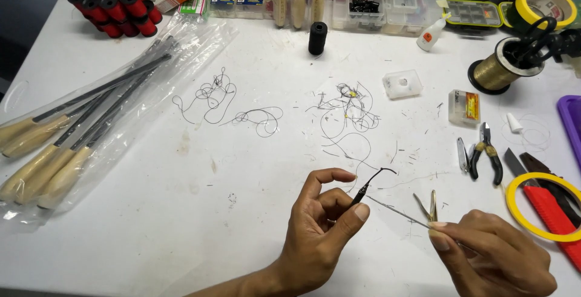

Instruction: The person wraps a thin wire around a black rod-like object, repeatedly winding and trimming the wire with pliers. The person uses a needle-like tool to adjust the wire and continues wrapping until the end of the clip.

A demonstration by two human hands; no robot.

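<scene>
My left hand (pixel 319 231) pinches a short black tube-like piece (pixel 365 189) between thumb and fingers, its curved tip pointing up and to the right. My right hand (pixel 493 254) grips a thin metal needle (pixel 396 211) whose tip points left toward the black piece. A small pair of gold scissors or tweezers (pixel 428 206) lies on the white table just behind the right hand's fingers. Tangles of thin black thread (pixel 345 112) lie on the table beyond both hands.
Wooden-handled rods in clear bags (pixel 72 133) lie at left. Red spools (pixel 115 6) and small plastic boxes (pixel 375 6) line the far edge, with a black spool (pixel 317 37). At right are a gold wire spool (pixel 499 67), pliers (pixel 487 152), a red cutter (pixel 554 212) and yellow tape ring (pixel 514 203).
</scene>
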